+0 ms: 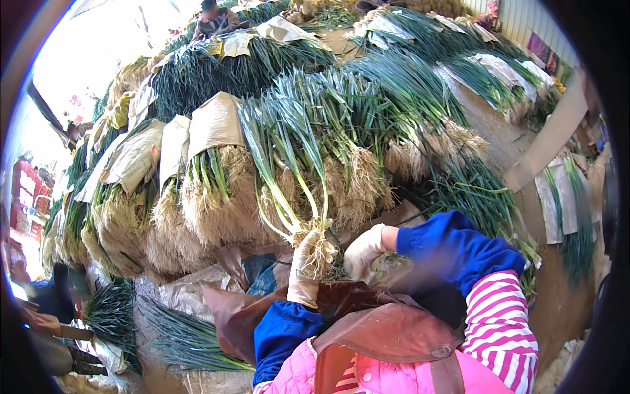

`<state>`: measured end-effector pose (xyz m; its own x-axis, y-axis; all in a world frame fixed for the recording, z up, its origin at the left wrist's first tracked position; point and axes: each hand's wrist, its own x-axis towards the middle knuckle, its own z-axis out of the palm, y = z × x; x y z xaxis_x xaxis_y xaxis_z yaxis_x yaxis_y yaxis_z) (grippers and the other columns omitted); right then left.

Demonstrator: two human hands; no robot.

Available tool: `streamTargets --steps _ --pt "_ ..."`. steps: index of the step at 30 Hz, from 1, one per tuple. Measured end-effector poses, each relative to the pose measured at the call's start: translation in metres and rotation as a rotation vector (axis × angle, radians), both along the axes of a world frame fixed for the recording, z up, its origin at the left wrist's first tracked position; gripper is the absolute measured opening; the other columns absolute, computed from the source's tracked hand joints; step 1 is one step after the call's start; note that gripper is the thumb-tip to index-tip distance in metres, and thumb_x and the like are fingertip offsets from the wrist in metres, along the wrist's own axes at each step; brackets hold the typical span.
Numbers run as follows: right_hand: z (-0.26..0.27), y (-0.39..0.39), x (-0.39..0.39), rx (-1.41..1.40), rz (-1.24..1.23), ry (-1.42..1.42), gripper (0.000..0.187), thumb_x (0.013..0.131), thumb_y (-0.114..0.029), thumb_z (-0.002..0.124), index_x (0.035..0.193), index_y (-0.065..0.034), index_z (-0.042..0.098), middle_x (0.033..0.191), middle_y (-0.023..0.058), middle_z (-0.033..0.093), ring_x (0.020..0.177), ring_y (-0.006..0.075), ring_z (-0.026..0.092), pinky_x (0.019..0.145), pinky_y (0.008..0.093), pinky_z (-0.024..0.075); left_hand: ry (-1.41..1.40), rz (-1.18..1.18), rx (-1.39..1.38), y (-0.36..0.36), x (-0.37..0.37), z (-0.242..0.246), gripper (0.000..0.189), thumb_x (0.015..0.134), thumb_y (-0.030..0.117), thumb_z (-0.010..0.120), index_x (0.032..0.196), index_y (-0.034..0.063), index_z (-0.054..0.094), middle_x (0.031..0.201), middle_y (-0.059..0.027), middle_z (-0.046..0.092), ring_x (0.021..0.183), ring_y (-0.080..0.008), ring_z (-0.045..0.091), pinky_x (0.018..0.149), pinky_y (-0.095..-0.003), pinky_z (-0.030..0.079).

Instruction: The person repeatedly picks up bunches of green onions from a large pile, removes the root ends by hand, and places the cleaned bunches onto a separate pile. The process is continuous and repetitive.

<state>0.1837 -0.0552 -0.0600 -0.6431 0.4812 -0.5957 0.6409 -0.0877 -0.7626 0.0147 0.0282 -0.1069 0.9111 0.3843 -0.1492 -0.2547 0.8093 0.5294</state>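
Note:
My left hand (306, 263), in a pale glove, is closed around the root end of several green onions (288, 207). Their white stalks and long green leaves point away from me, and the pale roots hang over my fingers. My right hand (363, 250), gloved too, is just to the right of the roots, apart from them. Its fingers curl downward, and whether anything is between them cannot be told. Past both hands lies a long row of green onion bundles (362, 172) with shaggy, straw-coloured roots facing me.
Beige cloths (216, 120) cover parts of the row. More green onions (477, 197) are heaped at the right, and a loose bunch (197, 335) lies at lower left. A brown apron (393, 330) covers my lap. A person (214, 22) sits at the far top left.

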Motion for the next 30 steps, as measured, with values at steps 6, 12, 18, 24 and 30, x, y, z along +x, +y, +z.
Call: streamTargets --steps 6,12,18,24,30 --pt "-0.002 0.041 0.046 0.173 -0.767 0.068 0.022 0.081 -0.02 0.06 0.094 -0.0045 0.066 0.09 0.011 0.069 0.076 0.0204 0.066 0.065 0.0382 0.052 0.024 0.037 -0.022 -0.002 -0.002 0.006 0.046 0.098 0.025 0.046 0.132 -0.0051 0.044 0.087 -0.0132 0.066 0.065 -0.0202 0.064 0.052 -0.0283 0.053" --pt "-0.006 0.057 0.03 0.119 -1.143 0.655 0.023 0.09 -0.027 0.061 0.096 -0.0053 0.063 0.088 0.0066 0.067 0.073 0.0165 0.065 0.063 0.0296 0.0518 0.076 0.017 -0.146 -0.008 -0.002 0.006 0.038 0.094 0.02 0.049 0.124 -0.0021 0.052 0.098 -0.0183 0.065 0.078 -0.0246 0.065 0.064 -0.0331 0.056" --pt "-0.012 0.081 0.028 0.431 -1.184 0.402 0.031 0.092 -0.036 0.057 0.098 -0.0057 0.061 0.081 0.005 0.063 0.072 0.0142 0.059 0.065 0.0298 0.0492 0.059 0.1 -0.083 -0.021 -0.003 0.016 0.033 0.086 0.007 0.057 0.118 -0.0002 0.054 0.102 -0.0143 0.065 0.082 -0.0277 0.066 0.07 -0.0382 0.058" --pt "-0.017 0.095 -0.02 0.384 -1.071 0.602 0.044 0.092 -0.043 0.056 0.108 -0.0022 0.057 0.09 0.0044 0.062 0.077 0.0138 0.052 0.071 0.0292 0.0461 0.191 0.158 -0.154 -0.03 -0.006 0.028 0.028 0.088 0.016 0.061 0.113 0.0046 0.058 0.096 -0.0095 0.066 0.084 -0.024 0.066 0.077 -0.0353 0.055" --pt "0.007 0.102 -0.031 0.868 -0.836 0.1 0.052 0.092 -0.046 0.049 0.118 -0.0012 0.051 0.099 0.0238 0.062 0.095 0.0404 0.058 0.082 0.0414 0.0453 0.17 0.145 -0.16 -0.021 -0.018 0.016 0.018 0.09 0.019 0.059 0.1 0.0046 0.062 0.083 -0.0042 0.065 0.07 -0.0162 0.061 0.071 -0.0305 0.053"
